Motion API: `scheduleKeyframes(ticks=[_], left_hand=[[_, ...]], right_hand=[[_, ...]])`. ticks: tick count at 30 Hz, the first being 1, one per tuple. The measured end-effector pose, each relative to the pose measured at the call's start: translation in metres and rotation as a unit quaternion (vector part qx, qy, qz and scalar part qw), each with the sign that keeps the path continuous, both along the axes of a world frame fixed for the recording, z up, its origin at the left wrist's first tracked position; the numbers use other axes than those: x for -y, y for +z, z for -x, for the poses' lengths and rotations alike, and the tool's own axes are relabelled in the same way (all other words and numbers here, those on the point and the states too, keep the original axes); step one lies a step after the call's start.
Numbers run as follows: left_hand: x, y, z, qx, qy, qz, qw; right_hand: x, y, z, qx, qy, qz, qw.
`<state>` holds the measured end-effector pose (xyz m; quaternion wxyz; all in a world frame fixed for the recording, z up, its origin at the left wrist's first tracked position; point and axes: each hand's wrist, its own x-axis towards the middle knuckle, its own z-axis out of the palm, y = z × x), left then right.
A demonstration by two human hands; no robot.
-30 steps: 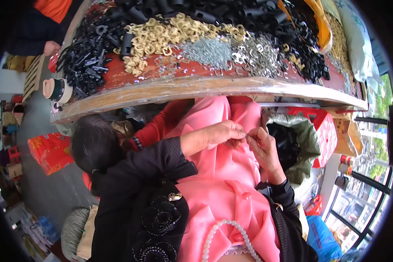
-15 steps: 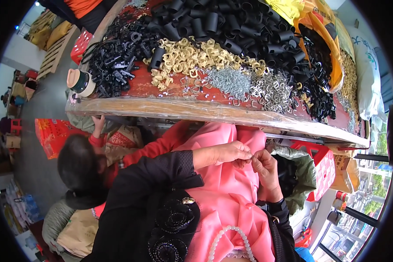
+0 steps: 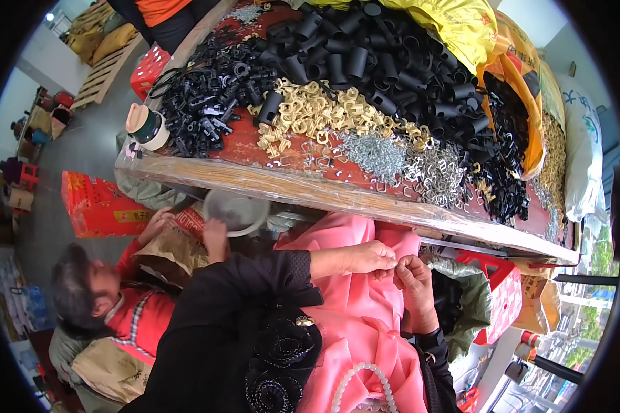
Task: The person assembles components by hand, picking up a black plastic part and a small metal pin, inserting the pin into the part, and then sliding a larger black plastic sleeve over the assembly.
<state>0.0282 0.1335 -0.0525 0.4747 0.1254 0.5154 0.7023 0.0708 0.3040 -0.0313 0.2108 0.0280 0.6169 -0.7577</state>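
Over my pink-clad lap, just below the table's front edge, my two hands meet fingertip to fingertip. My left hand (image 3: 366,257) is closed in a pinch, its thumb and forefinger pressed together. Close beside it, my right hand (image 3: 415,279) has its fingers curled and pinched too. Whatever sits between the fingers is too small and too covered to make out. Beyond the hands, on the red tabletop (image 3: 244,146), lie heaps of small parts: cream-coloured plastic clips (image 3: 317,113), tiny silver screws or pins (image 3: 375,157), and metal U-shaped clips (image 3: 434,172).
Black cylindrical sleeves (image 3: 355,62) and small black parts (image 3: 210,103) cover the table's back and left. A lidded cup (image 3: 147,127) stands at the left corner. Another person in red (image 3: 127,313) leans at my left, by a white tub (image 3: 235,210). A green sack (image 3: 479,292) sits right.
The person at my left has moved farther left and now turns toward the table, hands by the tub, which has come into view. My view has shifted slightly; my hands keep their pinch.
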Motion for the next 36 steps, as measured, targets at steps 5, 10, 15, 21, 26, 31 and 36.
scheduleKeyframes(ticks=[5,10,15,21,26,31,36], left_hand=[[0.006,-0.002,0.002,-0.042,0.005,0.010,0.999],[0.052,0.009,0.010,-0.120,0.108,0.032,0.986],[0.151,0.048,0.031,-0.116,0.363,0.053,0.923],[0.230,0.063,0.037,-0.392,0.477,0.332,0.713],[0.263,0.065,0.047,-0.599,0.355,0.592,0.406],[0.281,0.075,0.059,-0.556,0.327,0.605,0.467],[0.295,0.069,0.064,-0.577,0.284,0.571,0.510]], right_hand=[[0.002,0.000,0.003,0.019,0.014,0.007,1.000],[0.001,0.000,0.008,0.016,0.014,0.004,1.000],[0.002,-0.001,0.014,0.014,0.007,-0.002,1.000],[0.024,-0.009,0.020,-0.002,0.029,-0.017,0.999],[0.044,-0.013,0.031,0.007,0.066,-0.018,0.998],[0.069,-0.003,0.047,0.003,0.109,-0.042,0.993],[0.089,0.004,0.058,0.002,0.138,-0.051,0.989]])
